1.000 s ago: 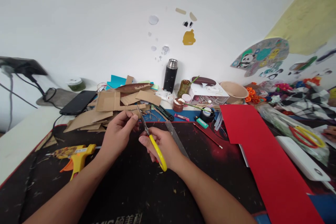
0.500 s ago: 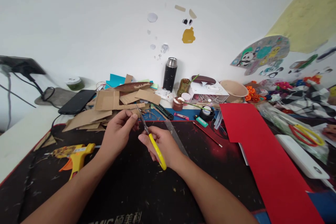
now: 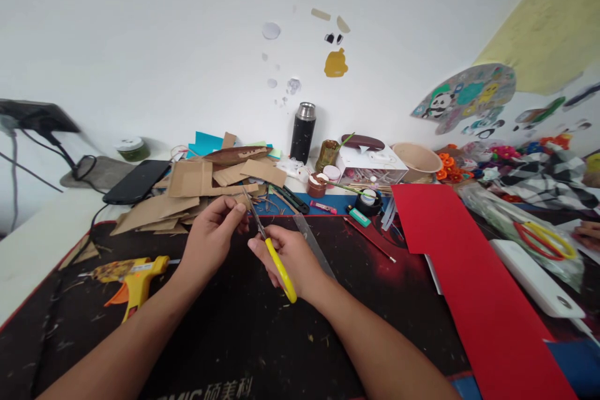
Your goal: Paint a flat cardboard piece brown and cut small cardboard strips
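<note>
My right hand (image 3: 291, 257) is closed around the yellow handles of a pair of scissors (image 3: 280, 267), whose blades point up and away from me. Pinched between the thumb and fingers of my left hand (image 3: 216, 229) is a small piece of cardboard (image 3: 242, 200), mostly covered by the fingertips. The scissor blades lie right beside that piece; whether they are around its edge I cannot tell. Both hands are above a black desk mat (image 3: 225, 331). Just past my left hand lies a heap of cut cardboard (image 3: 190, 180).
A yellow glue gun (image 3: 135, 278) lies left of my left forearm. A clear ruler (image 3: 314, 245) and a red pencil (image 3: 370, 239) are beyond my right hand. Red card (image 3: 478, 300) covers the right side. A black flask (image 3: 303, 134) stands by the wall. Another person's hand (image 3: 588, 234) shows far right.
Almost nothing differs. My hands, the scissors and the cardboard piece keep their positions; the whole view has shifted very slightly.
</note>
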Motion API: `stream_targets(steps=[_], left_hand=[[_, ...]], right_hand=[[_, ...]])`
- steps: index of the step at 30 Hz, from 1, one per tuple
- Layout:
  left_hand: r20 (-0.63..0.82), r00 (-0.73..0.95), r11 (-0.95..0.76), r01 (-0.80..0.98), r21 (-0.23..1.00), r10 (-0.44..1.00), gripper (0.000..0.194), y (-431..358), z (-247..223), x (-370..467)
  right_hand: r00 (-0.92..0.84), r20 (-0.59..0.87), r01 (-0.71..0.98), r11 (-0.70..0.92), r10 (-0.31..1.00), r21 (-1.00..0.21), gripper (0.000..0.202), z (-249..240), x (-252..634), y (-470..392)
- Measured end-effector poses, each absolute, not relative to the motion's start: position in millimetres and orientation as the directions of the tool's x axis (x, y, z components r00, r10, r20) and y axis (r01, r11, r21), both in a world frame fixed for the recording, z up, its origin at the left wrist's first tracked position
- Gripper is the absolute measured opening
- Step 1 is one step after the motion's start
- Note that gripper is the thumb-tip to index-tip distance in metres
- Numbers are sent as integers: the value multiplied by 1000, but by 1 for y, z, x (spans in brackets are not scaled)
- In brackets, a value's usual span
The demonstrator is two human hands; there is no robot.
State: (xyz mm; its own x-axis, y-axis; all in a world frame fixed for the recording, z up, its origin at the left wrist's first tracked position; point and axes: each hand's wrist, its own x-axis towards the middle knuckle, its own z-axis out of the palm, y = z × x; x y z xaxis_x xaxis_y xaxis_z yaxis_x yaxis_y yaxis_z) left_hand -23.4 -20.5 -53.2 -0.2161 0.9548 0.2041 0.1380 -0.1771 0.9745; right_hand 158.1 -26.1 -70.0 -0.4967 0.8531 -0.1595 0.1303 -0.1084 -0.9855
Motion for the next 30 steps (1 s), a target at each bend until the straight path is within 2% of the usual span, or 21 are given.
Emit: stream_targets(steps=[3,15,30], left_hand=[[198,-217,-172,131,976,956,37,-21,-52,-23],[196,-212,-182,85,980,957,35,-20,-56,-23],[154,-223,-147,45,988,963,34,-20,-57,-21]], right_hand=[[-476,-166,171,-94,863,-981,43,-70,158,-26],[-476,-170,145,-113,863,-983,36,-75,158,-25],[-398,-149,278,-35,905,-960,21,-86,155,-23]])
